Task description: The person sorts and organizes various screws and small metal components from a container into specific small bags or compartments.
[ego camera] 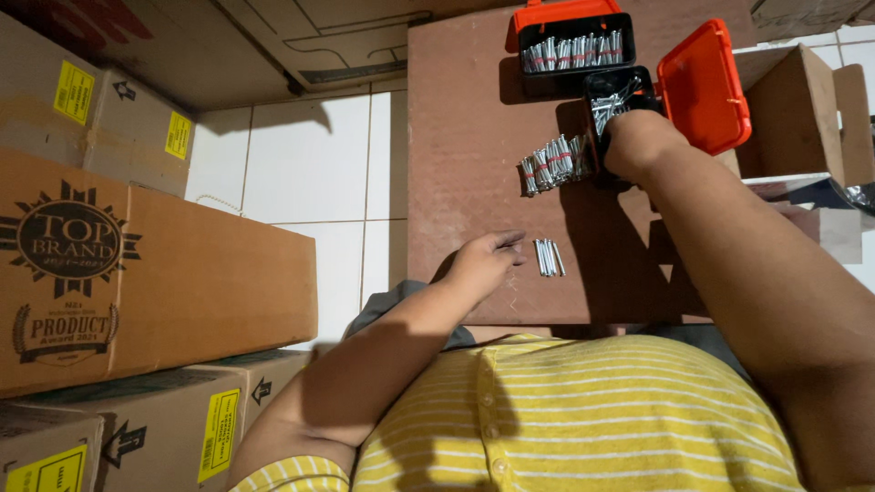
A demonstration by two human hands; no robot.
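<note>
Place: likely a storeroom or small packing room, though the view is narrow.
Left of the left hand [483, 264]: stacked cardboard cartons [155, 282] on white floor tiles [310, 173].
Under both hands: brown board [474, 137].
Beyond the right hand [638, 141]: black cases [574, 46] of metal fasteners.

Right hand [638, 137] digging in the open black box [612, 96] of nails, left hand [483, 260] by loose nails [548, 257] near the surface's [465, 137] front edge.
</note>
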